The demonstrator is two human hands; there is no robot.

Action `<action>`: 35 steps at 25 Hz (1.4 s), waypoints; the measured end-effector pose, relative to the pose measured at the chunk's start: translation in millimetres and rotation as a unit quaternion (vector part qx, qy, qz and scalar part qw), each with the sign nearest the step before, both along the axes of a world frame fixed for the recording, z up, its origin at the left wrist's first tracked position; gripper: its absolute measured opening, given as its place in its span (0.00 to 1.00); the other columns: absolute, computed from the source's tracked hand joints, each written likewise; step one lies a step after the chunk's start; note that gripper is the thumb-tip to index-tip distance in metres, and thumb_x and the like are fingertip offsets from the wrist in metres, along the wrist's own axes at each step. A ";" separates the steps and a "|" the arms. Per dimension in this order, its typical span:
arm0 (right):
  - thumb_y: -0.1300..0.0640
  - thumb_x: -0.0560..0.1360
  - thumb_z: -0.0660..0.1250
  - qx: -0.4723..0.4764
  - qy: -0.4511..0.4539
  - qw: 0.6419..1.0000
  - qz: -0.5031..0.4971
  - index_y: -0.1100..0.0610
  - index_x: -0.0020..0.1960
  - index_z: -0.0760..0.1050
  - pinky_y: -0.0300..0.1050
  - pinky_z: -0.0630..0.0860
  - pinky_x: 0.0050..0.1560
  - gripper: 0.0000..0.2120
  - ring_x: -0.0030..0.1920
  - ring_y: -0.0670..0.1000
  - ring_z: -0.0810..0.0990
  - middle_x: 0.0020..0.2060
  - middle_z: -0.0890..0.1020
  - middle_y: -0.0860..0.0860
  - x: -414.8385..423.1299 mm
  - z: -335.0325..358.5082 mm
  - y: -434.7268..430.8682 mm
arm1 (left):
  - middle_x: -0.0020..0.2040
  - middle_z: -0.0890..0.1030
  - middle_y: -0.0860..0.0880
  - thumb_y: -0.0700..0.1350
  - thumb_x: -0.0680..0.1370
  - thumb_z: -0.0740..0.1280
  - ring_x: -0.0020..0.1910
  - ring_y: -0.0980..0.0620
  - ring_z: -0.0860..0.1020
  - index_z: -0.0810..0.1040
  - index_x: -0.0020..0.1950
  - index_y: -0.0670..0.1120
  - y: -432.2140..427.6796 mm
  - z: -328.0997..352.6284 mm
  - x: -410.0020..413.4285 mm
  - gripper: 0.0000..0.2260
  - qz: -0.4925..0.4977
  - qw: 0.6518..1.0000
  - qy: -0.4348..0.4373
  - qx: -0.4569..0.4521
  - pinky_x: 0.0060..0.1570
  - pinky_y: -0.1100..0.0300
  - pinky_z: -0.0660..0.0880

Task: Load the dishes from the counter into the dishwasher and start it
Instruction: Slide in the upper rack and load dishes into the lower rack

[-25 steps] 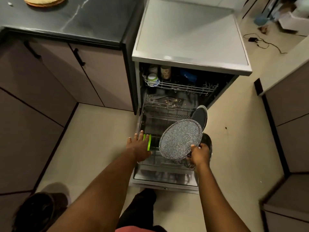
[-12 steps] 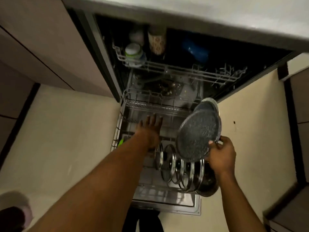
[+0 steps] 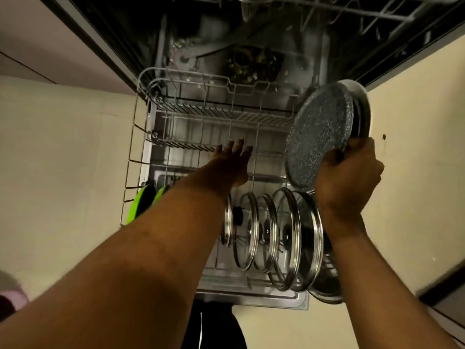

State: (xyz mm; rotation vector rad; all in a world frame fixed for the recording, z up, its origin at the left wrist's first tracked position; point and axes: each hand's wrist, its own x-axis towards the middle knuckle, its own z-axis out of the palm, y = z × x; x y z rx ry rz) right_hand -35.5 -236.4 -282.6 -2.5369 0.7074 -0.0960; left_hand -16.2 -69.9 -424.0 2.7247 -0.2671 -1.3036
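The dishwasher's lower rack (image 3: 141, 137) is pulled out over the open door. My right hand (image 3: 348, 177) grips the lower edge of a speckled grey round pan (image 3: 319, 137), held tilted on edge over the rack's right side, with another grey dish (image 3: 363, 107) just behind it. My left hand (image 3: 230, 163) reaches out over the middle of the rack with straight fingers, holding nothing. Several glass lids (image 3: 276, 235) with steel rims stand in a row at the rack's front. Green plates (image 3: 141, 202) stand at the front left.
The upper rack (image 3: 352, 8) juts out overhead at the top of view. Food debris lies on the filter (image 3: 251, 64) at the tub's floor. Beige floor spreads on both sides, and cabinet fronts (image 3: 30, 36) rise at the left.
My head has come lower and closer to the rack. My left hand left the green plates and stretched over the rack's middle. The speckled pan shifted right and further back in my right hand.
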 end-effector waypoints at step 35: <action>0.59 0.81 0.60 -0.058 0.067 0.994 0.069 0.61 0.67 0.70 0.48 0.75 0.52 0.15 0.56 0.61 0.79 0.54 0.79 0.60 60.6 -51.5 -20.5 | 0.80 0.38 0.46 0.57 0.77 0.68 0.79 0.38 0.43 0.36 0.80 0.49 -23.0 -36.5 17.5 0.47 -0.018 0.998 0.045 0.039 0.77 0.46 0.46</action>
